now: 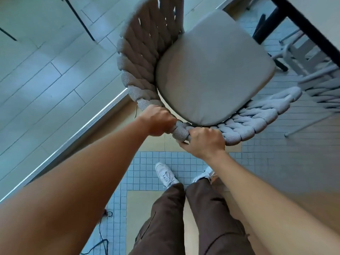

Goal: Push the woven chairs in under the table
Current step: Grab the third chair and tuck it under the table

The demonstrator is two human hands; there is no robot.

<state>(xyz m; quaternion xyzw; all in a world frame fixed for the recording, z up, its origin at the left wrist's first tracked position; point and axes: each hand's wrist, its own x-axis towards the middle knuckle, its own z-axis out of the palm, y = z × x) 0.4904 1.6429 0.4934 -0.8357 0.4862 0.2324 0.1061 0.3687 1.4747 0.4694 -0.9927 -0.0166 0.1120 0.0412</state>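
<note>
While the woven chair [184,70] is seen from directly above, its curved rope-wrapped back rim is gripped at the near side by both hands. The left hand [158,120] is clenched around the rim, fingers curled over the thick grey cord; the right hand [204,142] is wrapped around the rim just beside it, thumb underneath. A beige seat cushion [213,69] is set inside the woven frame. The chair is placed near the dark-edged table [312,24] at the upper right, its seat not yet under the top. A second woven chair [320,83] is partly tucked beneath the table edge. White shoes [166,174] and brown trousers [165,218] are seen below, on small blue-grey floor tiles [147,168].
</note>
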